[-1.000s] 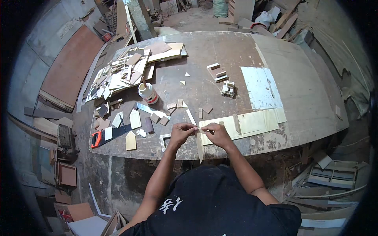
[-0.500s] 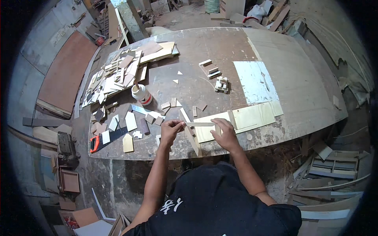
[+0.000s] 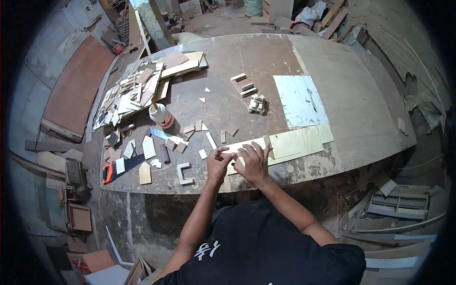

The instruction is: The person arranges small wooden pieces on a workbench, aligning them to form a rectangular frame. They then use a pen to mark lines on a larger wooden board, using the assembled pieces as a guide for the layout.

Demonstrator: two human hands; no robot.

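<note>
My left hand [image 3: 218,165] is closed in a pinch at the left end of a long pale plywood board [image 3: 297,143]. What it pinches is hidden behind the fingers. Close beside it, my right hand [image 3: 253,163] reaches over the board with its fingers apart, its thumb side near the left fingertips. A short wooden strip [image 3: 268,146] lies across the board just past the right hand. Left of my hands are a small C-shaped frame of wood pieces [image 3: 184,174], a narrow pale strip [image 3: 211,140] and a little pale block [image 3: 203,154].
A white glue bottle [image 3: 161,116] stands beside a heap of wood offcuts [image 3: 135,92]. A handsaw with an orange handle [image 3: 109,173] lies among cut pieces at the left. Farther off are a small stacked wooden piece [image 3: 257,103] and a whitish panel [image 3: 300,101].
The hands have drawn together over the board; the thin strip stretched between them is no longer visible. A longer strip leaning near the left hand is out of sight. The view shifted slightly.
</note>
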